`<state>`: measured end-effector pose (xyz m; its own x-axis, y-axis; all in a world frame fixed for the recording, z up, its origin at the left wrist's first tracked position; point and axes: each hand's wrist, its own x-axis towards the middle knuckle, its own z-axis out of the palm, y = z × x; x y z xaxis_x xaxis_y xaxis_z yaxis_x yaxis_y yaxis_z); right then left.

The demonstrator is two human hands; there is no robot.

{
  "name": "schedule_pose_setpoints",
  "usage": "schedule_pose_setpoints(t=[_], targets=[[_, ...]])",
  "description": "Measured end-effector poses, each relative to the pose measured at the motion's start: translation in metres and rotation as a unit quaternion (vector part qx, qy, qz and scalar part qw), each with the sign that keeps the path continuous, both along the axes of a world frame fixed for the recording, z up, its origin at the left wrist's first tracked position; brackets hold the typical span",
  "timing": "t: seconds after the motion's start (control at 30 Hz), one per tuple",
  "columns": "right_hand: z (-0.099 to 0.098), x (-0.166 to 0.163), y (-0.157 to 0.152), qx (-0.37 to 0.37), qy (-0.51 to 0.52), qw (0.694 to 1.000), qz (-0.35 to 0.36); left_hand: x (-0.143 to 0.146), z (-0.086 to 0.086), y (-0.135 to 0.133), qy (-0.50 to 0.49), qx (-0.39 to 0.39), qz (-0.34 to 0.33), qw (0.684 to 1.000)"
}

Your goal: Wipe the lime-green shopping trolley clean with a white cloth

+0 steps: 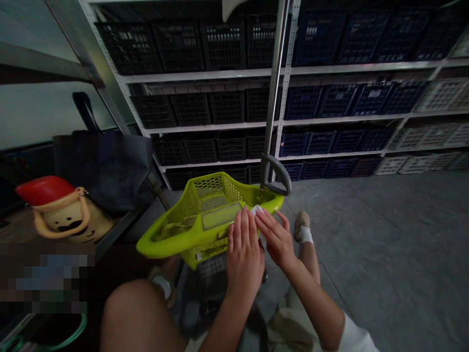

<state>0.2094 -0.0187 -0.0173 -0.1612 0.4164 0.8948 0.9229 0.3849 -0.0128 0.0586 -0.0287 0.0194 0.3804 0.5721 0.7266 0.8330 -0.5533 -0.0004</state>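
A lime-green shopping cart [172, 240] with a perforated basket stands in front of my knees. My left hand [245, 239] lies on its near handle, palm down, fingers stretched out side by side. Beside it, my right hand [276, 239] presses a crumpled white tissue or wipe [257, 209] against the handle near the cart's right end. Most of the tissue is hidden under those fingers. A clear panel [222, 217] is set in the handle left of my hands. The palms and my left thumb are out of sight.
White shelving [205, 76] with rows of black crates [194, 110] and blue crates [337, 100] stands behind. A metal pole [273, 93] rises by a grey loop handle [282, 173]. At left are a dark tote bag [110, 161] and a red-capped cartoon bag [69, 215]. Grey floor [384, 244] lies right.
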Motion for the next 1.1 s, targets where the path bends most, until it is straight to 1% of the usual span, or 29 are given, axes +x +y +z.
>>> schedule_pose_setpoints(t=[0.03, 0.1, 0.13, 0.17, 0.27, 0.3, 0.4, 0.43, 0.47, 0.57, 0.6, 0.63, 0.7, 0.73, 0.77, 0.87, 0.9, 0.93, 1.0, 1.03, 1.07, 1.1], targets=[[0.0, 0.001, 0.0, 0.009, 0.023, 1.0, -0.015, 0.0, 0.0, 0.0, 0.002, 0.0, -0.001, 1.0], [0.001, 0.002, 0.001, 0.037, 0.099, 0.992, -0.068, 0.0, 0.0, 0.0, 0.008, -0.001, -0.003, 1.0], [0.001, 0.002, 0.0, 0.042, 0.116, 0.989, -0.081, 0.0, 0.0, 0.0, 0.01, -0.002, -0.002, 1.0], [0.001, 0.002, 0.0, 0.035, 0.106, 0.991, -0.074, 0.0, 0.0, 0.0, 0.011, -0.001, 0.0, 1.0], [0.003, -0.001, 0.0, -0.001, 0.007, 1.0, -0.008, 0.0, 0.0, 0.001, 0.007, 0.0, 0.004, 1.0], [0.003, -0.002, -0.001, 0.0, 0.008, 1.0, -0.009, 0.0, 0.0, 0.001, 0.005, -0.001, 0.004, 1.0], [0.006, -0.003, -0.001, 0.026, 0.116, 0.989, -0.089, 0.001, 0.0, 0.001, 0.004, -0.008, -0.003, 1.0], [0.006, -0.004, -0.002, 0.026, 0.131, 0.986, -0.1, 0.001, 0.0, 0.001, 0.002, -0.009, -0.004, 1.0], [0.006, -0.005, -0.003, 0.019, 0.119, 0.989, -0.09, 0.001, 0.0, 0.001, -0.001, -0.009, -0.005, 1.0], [0.003, -0.007, -0.006, -0.012, 0.012, 1.0, -0.012, 0.001, 0.0, 0.001, -0.008, -0.003, -0.005, 1.0], [0.002, -0.007, -0.007, -0.012, 0.005, 1.0, -0.008, 0.001, 0.0, 0.001, -0.006, -0.003, -0.005, 1.0], [0.002, -0.006, -0.007, -0.006, 0.025, 0.999, -0.023, 0.001, 0.0, 0.001, -0.003, -0.003, -0.005, 1.0], [0.001, -0.004, -0.006, 0.017, 0.108, 0.99, -0.083, 0.001, 0.0, 0.001, 0.002, -0.006, -0.003, 1.0], [0.002, -0.004, -0.005, 0.023, 0.138, 0.985, -0.1, 0.001, 0.0, 0.001, 0.003, -0.006, -0.001, 1.0], [0.002, -0.005, -0.005, 0.02, 0.139, 0.985, -0.096, 0.001, 0.0, 0.001, 0.004, -0.005, 0.0, 1.0], [0.004, -0.007, -0.004, -0.01, 0.04, 0.999, -0.02, 0.0, 0.0, 0.001, 0.006, 0.003, 0.001, 1.0], [0.004, -0.007, -0.004, -0.013, 0.026, 1.0, -0.01, 0.0, 0.0, 0.0, 0.006, 0.004, 0.001, 1.0], [0.004, -0.007, -0.004, -0.005, 0.039, 0.999, -0.021, 0.0, 0.0, 0.0, 0.006, 0.002, 0.0, 1.0], [0.003, -0.008, -0.003, 0.021, 0.116, 0.99, -0.074, 0.001, 0.001, -0.001, 0.002, -0.006, 0.0, 1.0], [0.002, -0.008, -0.003, 0.03, 0.138, 0.986, -0.088, 0.002, 0.001, -0.001, 0.001, -0.009, 0.001, 1.0], [0.001, -0.009, -0.003, 0.029, 0.134, 0.987, -0.082, 0.002, 0.001, -0.001, 0.0, -0.011, 0.004, 1.0], [0.0, -0.01, -0.003, 0.022, 0.106, 0.992, -0.062, 0.003, 0.001, -0.001, 0.0, -0.009, 0.007, 1.0]])
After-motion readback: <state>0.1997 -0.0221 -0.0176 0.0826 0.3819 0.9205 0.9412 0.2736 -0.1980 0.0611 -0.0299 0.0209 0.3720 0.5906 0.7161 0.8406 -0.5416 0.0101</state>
